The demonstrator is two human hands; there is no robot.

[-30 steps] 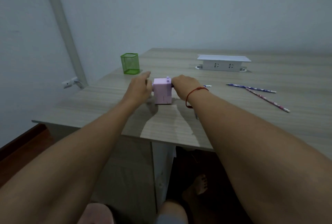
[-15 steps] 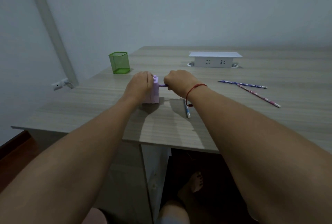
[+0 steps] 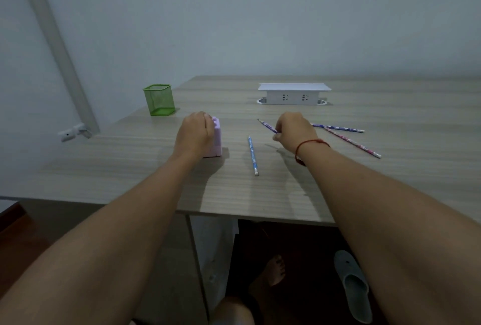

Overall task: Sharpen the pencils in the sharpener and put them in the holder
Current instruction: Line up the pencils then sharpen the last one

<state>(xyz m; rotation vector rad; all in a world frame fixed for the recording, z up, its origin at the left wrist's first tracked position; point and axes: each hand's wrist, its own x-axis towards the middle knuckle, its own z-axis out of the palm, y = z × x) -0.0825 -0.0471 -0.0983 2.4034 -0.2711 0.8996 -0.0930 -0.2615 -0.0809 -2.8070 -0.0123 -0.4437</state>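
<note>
My left hand (image 3: 194, 134) grips the pink sharpener (image 3: 216, 139), which stands on the wooden table (image 3: 135, 168); most of the sharpener is hidden behind the hand. To its right, my right hand (image 3: 293, 130) holds a purple pencil (image 3: 267, 125) off the table, its sharp tip pointing up and left. A blue pencil (image 3: 252, 155) lies on the table between my hands. Two more patterned pencils (image 3: 350, 139) lie crossed to the right of my right hand. The green mesh holder (image 3: 159, 100) stands at the far left of the table.
A white socket box (image 3: 294, 94) sits at the back of the table. The table's front edge runs just under my forearms. Below it are a foot (image 3: 273, 270) and a grey slipper (image 3: 354, 285) on the floor. A wall outlet (image 3: 68, 134) is at the left.
My right hand has pulled the purple pencil out of the sharpener and moved right with it. My left hand stays on the sharpener. The view has shifted.
</note>
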